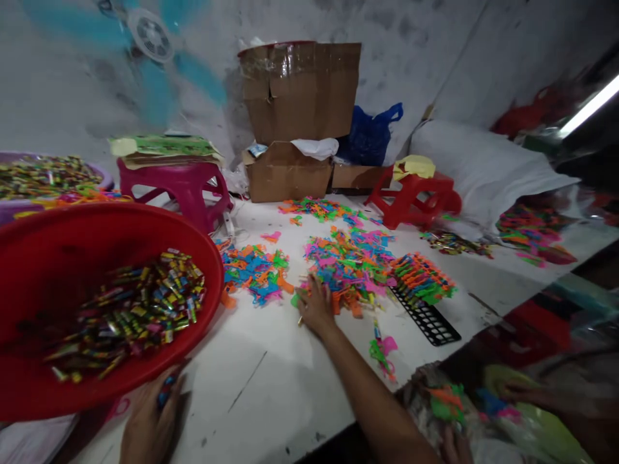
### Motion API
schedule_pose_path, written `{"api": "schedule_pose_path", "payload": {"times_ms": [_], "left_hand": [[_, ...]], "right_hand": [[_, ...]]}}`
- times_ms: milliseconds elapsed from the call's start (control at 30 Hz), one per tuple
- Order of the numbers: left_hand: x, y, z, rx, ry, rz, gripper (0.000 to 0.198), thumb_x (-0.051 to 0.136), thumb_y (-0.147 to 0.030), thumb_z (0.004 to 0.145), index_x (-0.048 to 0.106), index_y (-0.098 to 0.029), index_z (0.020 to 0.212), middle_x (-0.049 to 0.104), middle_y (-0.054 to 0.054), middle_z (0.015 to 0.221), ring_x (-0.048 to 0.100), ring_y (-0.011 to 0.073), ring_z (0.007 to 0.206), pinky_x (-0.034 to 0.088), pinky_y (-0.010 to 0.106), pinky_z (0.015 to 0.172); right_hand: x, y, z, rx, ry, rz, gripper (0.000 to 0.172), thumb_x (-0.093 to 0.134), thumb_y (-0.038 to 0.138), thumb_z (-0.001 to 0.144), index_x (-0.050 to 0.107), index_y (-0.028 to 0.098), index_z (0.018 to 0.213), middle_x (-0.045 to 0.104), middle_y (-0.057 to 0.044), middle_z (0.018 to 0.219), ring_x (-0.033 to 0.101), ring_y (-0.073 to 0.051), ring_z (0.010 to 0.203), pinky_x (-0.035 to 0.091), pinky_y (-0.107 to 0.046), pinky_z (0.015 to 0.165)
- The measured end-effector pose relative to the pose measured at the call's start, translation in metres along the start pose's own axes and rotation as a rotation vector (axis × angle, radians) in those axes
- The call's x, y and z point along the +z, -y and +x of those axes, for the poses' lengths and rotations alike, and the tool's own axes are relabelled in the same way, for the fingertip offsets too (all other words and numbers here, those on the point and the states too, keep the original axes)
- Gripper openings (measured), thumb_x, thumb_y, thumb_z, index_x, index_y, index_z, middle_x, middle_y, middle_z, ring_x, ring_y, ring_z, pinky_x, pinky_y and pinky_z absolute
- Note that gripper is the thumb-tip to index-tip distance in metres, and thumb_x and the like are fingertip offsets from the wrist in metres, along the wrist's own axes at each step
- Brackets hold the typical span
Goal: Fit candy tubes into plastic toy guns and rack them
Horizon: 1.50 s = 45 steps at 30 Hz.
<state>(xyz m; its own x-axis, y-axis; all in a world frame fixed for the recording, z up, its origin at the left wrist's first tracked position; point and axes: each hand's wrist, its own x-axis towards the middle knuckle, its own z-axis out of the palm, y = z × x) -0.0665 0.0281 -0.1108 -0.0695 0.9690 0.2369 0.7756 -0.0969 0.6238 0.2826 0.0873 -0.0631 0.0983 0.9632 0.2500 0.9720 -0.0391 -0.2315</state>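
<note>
1 red basin [120, 227] at 8 o'clock holds small wrapped tubes [159, 290], too heaped to count; 1 purple basin [103, 175] at 9 o'clock holds more. 1 black rack [438, 325] at 4 o'clock carries packed plastic toys [420, 277]. 2 cardboard boxes [302, 90] stand stacked at 12 o'clock. Loose toys [351, 258] lie in 3 main piles mid-bench [261, 380]. The right hand [316, 306], fingers bent, is at 1 pile's near edge; its grip I cannot tell. A small blue thing [167, 390] shows at the half-curled left hand [151, 415], 7 o'clock; gripped or not, I cannot tell.
</note>
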Motion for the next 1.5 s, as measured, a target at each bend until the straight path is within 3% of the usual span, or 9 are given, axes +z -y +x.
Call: {"api": "schedule_pose_path", "payload": {"times_ms": [133, 267, 400, 600, 767, 1000, 1233, 1367, 1500], "left_hand": [[-0.002, -0.003, 0.000, -0.013, -0.023, 0.012, 0.042, 0.041, -0.050, 0.073, 0.058, -0.019, 0.097, 0.065, 0.008, 0.095, 0.057, 0.0249, 0.094, 0.043, 0.037, 0.085], [-0.002, -0.005, 0.001, -0.073, -0.002, 0.006, 0.045, 0.041, -0.052, 0.072, 0.058, -0.018, 0.096, 0.065, 0.009, 0.096, 0.057, 0.0258, 0.094, 0.042, 0.039, 0.086], [-0.003, -0.007, 0.001, -0.116, 0.023, 0.005, 0.043, 0.042, -0.050, 0.073, 0.057, -0.018, 0.098, 0.064, 0.009, 0.099, 0.056, 0.0262, 0.096, 0.042, 0.039, 0.085], [-0.011, -0.023, 0.002, -0.072, 0.023, -0.049, 0.038, 0.043, -0.045, 0.077, 0.058, -0.017, 0.098, 0.063, 0.010, 0.099, 0.055, 0.0241, 0.096, 0.041, 0.037, 0.087], [-0.015, -0.047, -0.027, -0.129, 0.004, -0.156, 0.038, 0.042, -0.040, 0.080, 0.056, -0.016, 0.104, 0.061, 0.010, 0.106, 0.056, 0.0222, 0.100, 0.043, 0.036, 0.087], [0.007, -0.077, -0.053, 0.405, 0.231, -0.058, 0.031, 0.046, -0.025, 0.080, 0.057, -0.024, 0.109, 0.056, 0.009, 0.120, 0.042, 0.0258, 0.117, 0.031, 0.051, 0.097], [-0.017, -0.093, -0.034, -0.031, 0.120, -0.330, 0.031, 0.047, -0.037, 0.079, 0.059, -0.020, 0.103, 0.062, 0.008, 0.105, 0.052, 0.0236, 0.104, 0.041, 0.039, 0.089], [-0.031, -0.132, -0.032, -0.356, 0.303, -0.738, 0.041, 0.050, -0.045, 0.076, 0.056, -0.014, 0.103, 0.062, 0.003, 0.074, 0.057, 0.0151, 0.064, 0.047, 0.027, 0.059], [-0.034, -0.147, -0.033, -0.466, 0.408, -0.967, 0.052, 0.055, -0.046, 0.071, 0.047, -0.016, 0.113, 0.060, 0.002, 0.074, 0.047, 0.0071, 0.044, 0.030, 0.018, 0.036]], "right_hand": [[-0.005, 0.010, 0.056, 0.043, -0.062, 0.015, 0.039, 0.044, 0.037, 0.082, 0.052, 0.023, 0.118, 0.026, -0.007, 0.141, 0.013, -0.024, 0.130, 0.000, -0.046, 0.102], [0.008, 0.066, 0.066, -0.043, 0.125, 0.142, 0.050, 0.041, 0.052, 0.081, 0.043, 0.028, 0.125, 0.025, -0.005, 0.141, 0.012, -0.027, 0.130, 0.008, -0.046, 0.102], [0.022, 0.102, 0.019, -0.079, 0.178, 0.208, 0.053, 0.040, 0.054, 0.080, 0.039, 0.030, 0.128, 0.028, -0.005, 0.140, 0.011, -0.027, 0.130, 0.011, -0.046, 0.102], [0.010, 0.108, -0.076, -0.181, 0.133, 0.453, 0.046, 0.046, 0.050, 0.079, 0.047, 0.030, 0.121, 0.031, -0.004, 0.138, 0.018, -0.027, 0.129, 0.016, -0.046, 0.102], [0.003, 0.084, -0.076, 0.041, -0.017, 0.685, 0.034, 0.040, 0.035, 0.085, 0.059, 0.016, 0.105, 0.056, -0.012, 0.110, 0.050, -0.020, 0.103, 0.039, -0.033, 0.086], [0.005, 0.074, -0.063, 0.146, 0.191, 0.632, 0.025, 0.068, 0.037, 0.059, 0.054, 0.018, 0.057, 0.054, -0.001, 0.064, 0.050, -0.017, 0.068, 0.038, -0.029, 0.063], [-0.012, 0.068, -0.068, 0.352, 0.244, 1.515, 0.033, 0.064, 0.042, 0.063, 0.045, 0.019, 0.074, 0.047, 0.006, 0.056, 0.043, -0.008, 0.047, 0.035, -0.021, 0.046], [-0.029, 0.094, -0.079, 0.309, 0.295, 1.719, 0.027, 0.064, 0.035, 0.067, 0.051, 0.017, 0.084, 0.053, 0.002, 0.067, 0.046, -0.008, 0.053, 0.039, -0.021, 0.050], [-0.044, 0.121, -0.089, 0.239, 0.346, 1.763, 0.028, 0.062, 0.034, 0.071, 0.053, 0.019, 0.093, 0.059, -0.002, 0.081, 0.052, -0.011, 0.062, 0.042, -0.022, 0.053]]}}
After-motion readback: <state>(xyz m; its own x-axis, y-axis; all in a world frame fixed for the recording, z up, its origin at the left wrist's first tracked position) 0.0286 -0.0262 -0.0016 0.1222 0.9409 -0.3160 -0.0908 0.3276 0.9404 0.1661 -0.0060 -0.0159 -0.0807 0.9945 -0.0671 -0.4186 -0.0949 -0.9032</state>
